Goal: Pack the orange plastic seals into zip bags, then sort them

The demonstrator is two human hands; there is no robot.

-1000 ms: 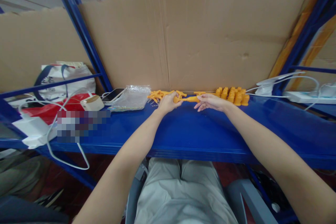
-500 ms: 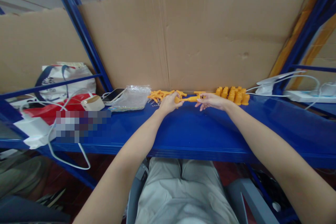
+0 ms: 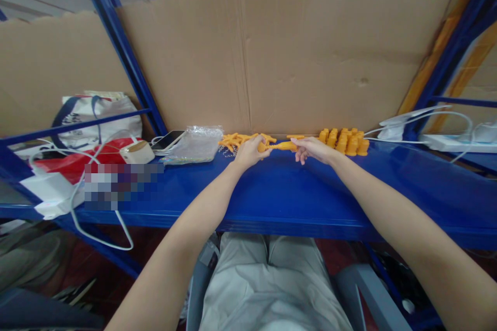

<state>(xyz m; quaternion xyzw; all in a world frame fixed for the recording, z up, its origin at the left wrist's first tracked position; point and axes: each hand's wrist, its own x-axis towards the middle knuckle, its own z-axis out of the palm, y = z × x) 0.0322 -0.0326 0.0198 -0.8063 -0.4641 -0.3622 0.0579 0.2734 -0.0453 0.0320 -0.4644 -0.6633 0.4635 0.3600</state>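
Note:
An orange plastic piece [image 3: 282, 146], long and narrow, spans the gap between my two hands above the blue shelf. My left hand [image 3: 250, 151] is closed around its left end. At the other end, my right hand [image 3: 309, 150] pinches it between thumb and forefinger, the remaining fingers curled below. Its exact kind is too small to make out. Behind and left of my left hand lies a loose pile of orange plastic pieces [image 3: 233, 141], with small dark bits beside it. Several chunky orange parts [image 3: 351, 142] stand in rows just right of my right hand.
Left of the pile lie a clear plastic bag [image 3: 196, 146] and a phone [image 3: 170, 139]. Further left are a white charger [image 3: 136, 152], cables and a cloth bag [image 3: 101, 121]. A cardboard sheet [image 3: 295, 51] backs the blue shelf [image 3: 295, 196]. A power strip [image 3: 450, 142] sits right.
My right hand has closed in on the right end of the orange piece, its fingers curling more. My left hand keeps its hold in nearly the same place.

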